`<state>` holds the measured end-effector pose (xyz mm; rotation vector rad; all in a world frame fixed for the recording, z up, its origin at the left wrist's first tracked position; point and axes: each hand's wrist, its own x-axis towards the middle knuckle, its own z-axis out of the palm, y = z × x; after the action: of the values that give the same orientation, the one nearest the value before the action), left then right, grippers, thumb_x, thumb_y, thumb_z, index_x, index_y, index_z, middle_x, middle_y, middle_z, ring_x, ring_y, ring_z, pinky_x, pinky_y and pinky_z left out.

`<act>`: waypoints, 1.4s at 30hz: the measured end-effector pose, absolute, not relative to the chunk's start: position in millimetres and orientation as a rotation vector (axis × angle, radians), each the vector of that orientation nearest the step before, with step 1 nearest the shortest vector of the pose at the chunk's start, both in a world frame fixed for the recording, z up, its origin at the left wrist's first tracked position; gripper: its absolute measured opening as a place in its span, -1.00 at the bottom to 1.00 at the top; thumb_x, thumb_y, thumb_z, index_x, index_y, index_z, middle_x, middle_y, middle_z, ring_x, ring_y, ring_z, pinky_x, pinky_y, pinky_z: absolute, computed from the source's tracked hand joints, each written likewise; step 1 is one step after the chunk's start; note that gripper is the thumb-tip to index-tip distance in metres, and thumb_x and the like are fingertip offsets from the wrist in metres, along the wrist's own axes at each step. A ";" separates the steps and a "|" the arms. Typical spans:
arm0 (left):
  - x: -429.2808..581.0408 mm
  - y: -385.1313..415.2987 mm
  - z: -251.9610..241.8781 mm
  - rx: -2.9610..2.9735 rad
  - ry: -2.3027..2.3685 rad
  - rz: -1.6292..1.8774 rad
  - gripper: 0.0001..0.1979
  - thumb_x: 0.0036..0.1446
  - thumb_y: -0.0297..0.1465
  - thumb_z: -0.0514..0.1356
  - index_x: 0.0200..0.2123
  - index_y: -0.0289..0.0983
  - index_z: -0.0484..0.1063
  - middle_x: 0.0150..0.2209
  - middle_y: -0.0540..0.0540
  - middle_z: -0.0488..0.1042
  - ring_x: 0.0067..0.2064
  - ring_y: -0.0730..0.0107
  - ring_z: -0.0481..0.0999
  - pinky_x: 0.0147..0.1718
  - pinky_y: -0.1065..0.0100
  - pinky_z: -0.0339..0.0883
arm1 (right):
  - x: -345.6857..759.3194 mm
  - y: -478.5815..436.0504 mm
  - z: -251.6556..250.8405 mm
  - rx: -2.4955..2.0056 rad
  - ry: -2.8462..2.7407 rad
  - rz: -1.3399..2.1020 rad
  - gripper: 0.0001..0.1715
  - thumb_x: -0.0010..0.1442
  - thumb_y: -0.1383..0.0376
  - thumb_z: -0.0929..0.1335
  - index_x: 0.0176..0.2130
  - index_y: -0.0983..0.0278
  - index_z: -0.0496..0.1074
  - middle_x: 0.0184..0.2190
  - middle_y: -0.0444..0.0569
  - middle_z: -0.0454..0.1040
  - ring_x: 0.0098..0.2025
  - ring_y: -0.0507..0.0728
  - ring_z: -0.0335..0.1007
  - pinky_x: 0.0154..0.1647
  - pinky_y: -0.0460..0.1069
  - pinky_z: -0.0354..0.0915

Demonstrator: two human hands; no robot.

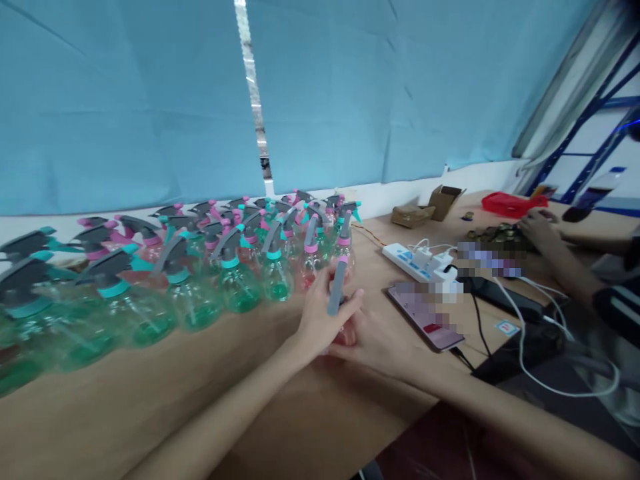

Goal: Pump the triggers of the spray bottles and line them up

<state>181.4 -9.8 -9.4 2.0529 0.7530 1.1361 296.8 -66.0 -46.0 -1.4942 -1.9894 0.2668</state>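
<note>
Between my hands is a spray bottle (338, 287) with a grey trigger head and a reddish clear body. My left hand (320, 313) closes around its upper part, at the grey head. Lower down, my right hand (367, 337) wraps the reddish body from the right side. The two hands overlap and hide most of the bottle. Just beyond them stand more spray bottles, among them a pink-collared one (311, 257) and a green-bottomed one with a turquoise collar (277, 273).
Rows of spray bottles (195, 300) fill the left along the blue-covered wall (150, 100). To the right lie a power strip (407, 261), a phone (425, 317), cables and a cardboard box (444, 202). Another person's hand (540, 227) is at a pile of small items near a red tray (513, 204).
</note>
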 end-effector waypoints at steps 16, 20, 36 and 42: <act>155.8 -3.4 -77.4 2.451 0.937 0.655 -0.47 0.12 -0.28 0.09 0.15 -0.19 0.04 0.17 -0.20 0.18 0.20 0.10 0.18 0.12 -0.01 0.13 | 405.4 -11.0 -36.1 -1.776 -1.844 0.016 -0.34 -0.03 0.01 0.40 -0.04 0.30 0.23 -0.11 0.16 0.37 -0.02 0.31 0.29 -0.10 0.13 0.24; 156.0 0.2 -83.5 2.543 0.980 0.613 -0.48 0.10 -0.32 0.10 0.14 -0.24 0.09 0.16 -0.22 0.20 0.19 0.11 0.20 0.12 0.01 0.15 | 416.8 9.4 -36.2 -1.817 -1.853 0.007 -0.34 -0.04 0.02 0.40 -0.04 0.33 0.26 -0.11 0.18 0.38 -0.02 0.31 0.30 -0.07 0.11 0.23; 157.3 0.8 -92.3 2.807 0.952 0.503 -0.51 0.14 -0.34 0.06 0.13 -0.33 0.16 0.17 -0.29 0.21 0.21 0.07 0.17 0.13 -0.02 0.14 | 431.4 56.6 -29.0 -1.977 -1.688 0.137 -0.33 -0.07 0.21 0.42 -0.01 0.42 0.22 -0.17 0.20 0.43 -0.14 0.27 0.40 -0.25 0.01 0.26; 156.5 2.0 -95.8 2.855 0.925 0.540 -0.52 0.14 -0.34 0.06 0.13 -0.31 0.16 0.17 -0.28 0.22 0.21 0.06 0.18 0.12 -0.04 0.15 | 432.7 63.9 -27.3 -1.939 -1.698 0.142 -0.32 -0.09 0.23 0.44 0.00 0.38 0.22 -0.13 0.17 0.42 -0.11 0.24 0.38 -0.18 0.02 0.27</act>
<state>156.5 2.0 -95.8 2.8554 0.9253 0.5395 432.7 63.9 -27.3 -1.9386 -1.6977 0.1422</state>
